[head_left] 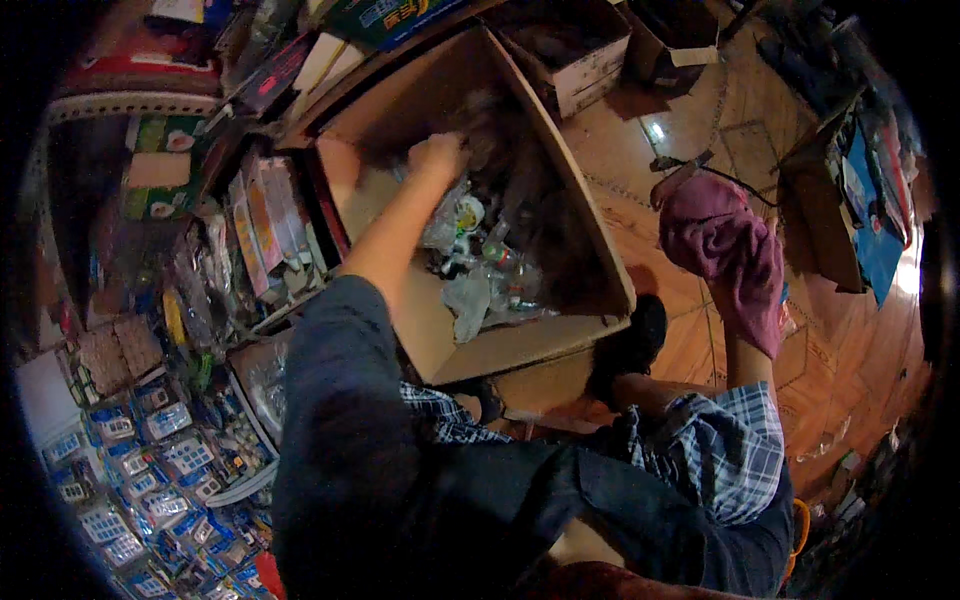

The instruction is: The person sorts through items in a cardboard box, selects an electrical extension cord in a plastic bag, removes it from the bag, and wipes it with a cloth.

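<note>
My left hand (pixel 440 156) reaches into a large open cardboard box (pixel 440 350), its fingers curled together. Whatever it grips is blurred against the dark inside. Below that hand, crumpled clear plastic bags (pixel 468 302) lie in the box with small mixed items. Among them is a round yellow-and-white piece (pixel 467 213). A pinkish-purple cloth (pixel 722 225) is bunched around my raised right hand and hangs over the wrist, hiding the fingers. At the cloth's top, a thin dark object (pixel 688 163) sticks out; its kind is unclear.
Blister-packed goods (pixel 165 420) crowd the lower left. Packages (pixel 262 215) line the box's left side. Smaller cardboard boxes (pixel 590 75) stand behind it, on the tiled floor (pixel 640 220). At the right is a box with a blue panel (pixel 868 225).
</note>
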Tool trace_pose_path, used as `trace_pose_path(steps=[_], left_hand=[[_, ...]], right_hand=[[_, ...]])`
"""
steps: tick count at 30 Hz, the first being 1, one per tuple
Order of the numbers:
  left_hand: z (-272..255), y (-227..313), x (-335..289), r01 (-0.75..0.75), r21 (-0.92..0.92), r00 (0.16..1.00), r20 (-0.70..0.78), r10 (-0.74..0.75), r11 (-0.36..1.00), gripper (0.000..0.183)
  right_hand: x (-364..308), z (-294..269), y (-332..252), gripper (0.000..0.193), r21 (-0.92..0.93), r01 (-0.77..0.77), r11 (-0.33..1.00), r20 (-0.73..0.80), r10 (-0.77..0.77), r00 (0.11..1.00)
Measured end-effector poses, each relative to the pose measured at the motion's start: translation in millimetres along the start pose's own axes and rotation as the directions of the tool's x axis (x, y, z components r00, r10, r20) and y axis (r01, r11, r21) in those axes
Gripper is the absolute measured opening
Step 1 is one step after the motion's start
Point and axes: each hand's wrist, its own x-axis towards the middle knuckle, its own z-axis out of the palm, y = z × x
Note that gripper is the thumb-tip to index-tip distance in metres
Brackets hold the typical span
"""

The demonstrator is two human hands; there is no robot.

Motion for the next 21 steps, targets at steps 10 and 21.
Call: trace_pose_path(steps=[10,21], left_hand=[[6,-34,9,-0.016,-0.447,1.0,0.009,0.023,0.894,0.03],[-133,-93,-97,0.115,-0.986,0.986,0.128,0.103,0.12,0.027]], right_hand=[[9,2,-17,0.042,0.07,-0.011,0.997,0.125,0.002,0.992],[19,8,-11,0.042,0.194,0.131,0.972,0.001,-0.134,0.991]])
